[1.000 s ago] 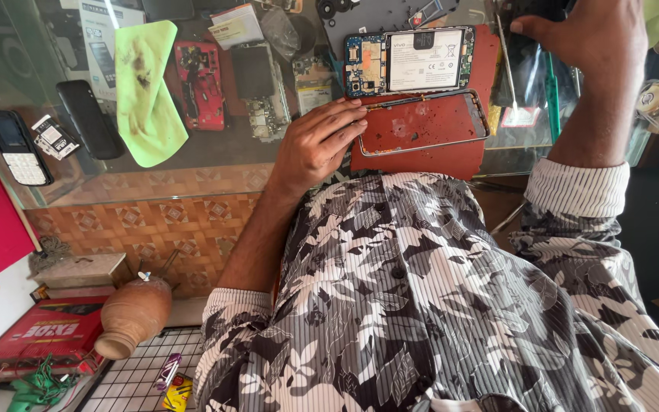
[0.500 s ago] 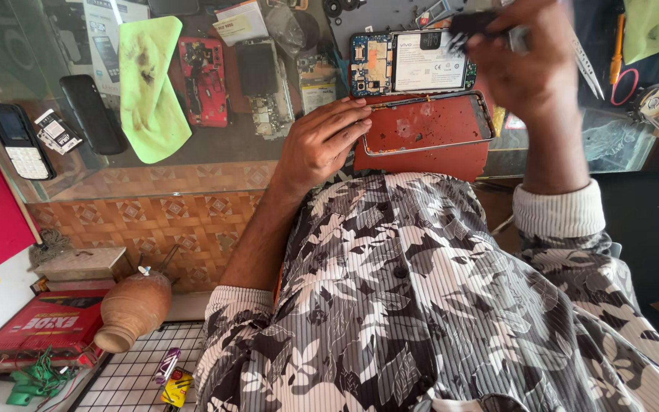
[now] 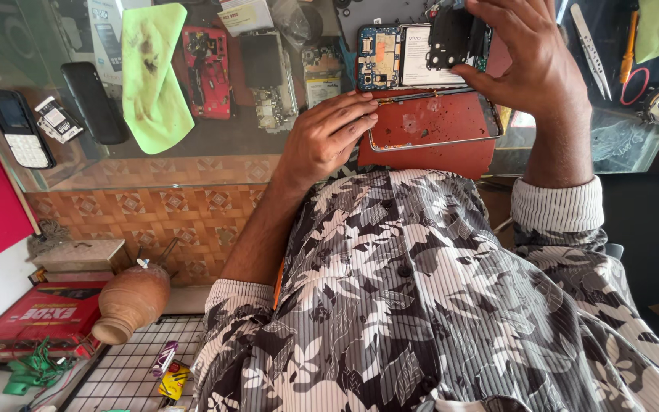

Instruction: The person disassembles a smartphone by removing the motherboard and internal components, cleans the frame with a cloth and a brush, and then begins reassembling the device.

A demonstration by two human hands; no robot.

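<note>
The right hand (image 3: pixel 532 65) has come back over the opened phone (image 3: pixel 413 57) since a second ago, when it was off at the far right edge of the view. It now carries a flat black cover piece (image 3: pixel 455 34), pinched between thumb and fingertips with the fingers partly curled, and holds it just above the right end of the phone's exposed inside. That reads as work on the phone's inner layers, the piece being either lifted off or laid on; from this angle I cannot tell which.

The left hand (image 3: pixel 326 141) has barely moved. It lies palm down, fingers loosely bent, its tips pressing the near left edge of the red back panel (image 3: pixel 432 122), and grips nothing.

The opened phone lies at the far middle of the glass worktop (image 3: pixel 215 149), just beyond the red panel and touching it. Its inside shows a blue circuit board at the left and a pale rectangular battery beside it. The red panel is thin, glossy, with rounded corners and a bright metal rim.

To the left lie a crumpled, stained green cloth (image 3: pixel 154 76), a red phone frame (image 3: pixel 207 72), a bare board and two dark handsets. At the far right are slim metal tweezers (image 3: pixel 590 49). Near left, below the worktop, a rough clay pot (image 3: pixel 130 301) lies tilted by a wire grid.
</note>
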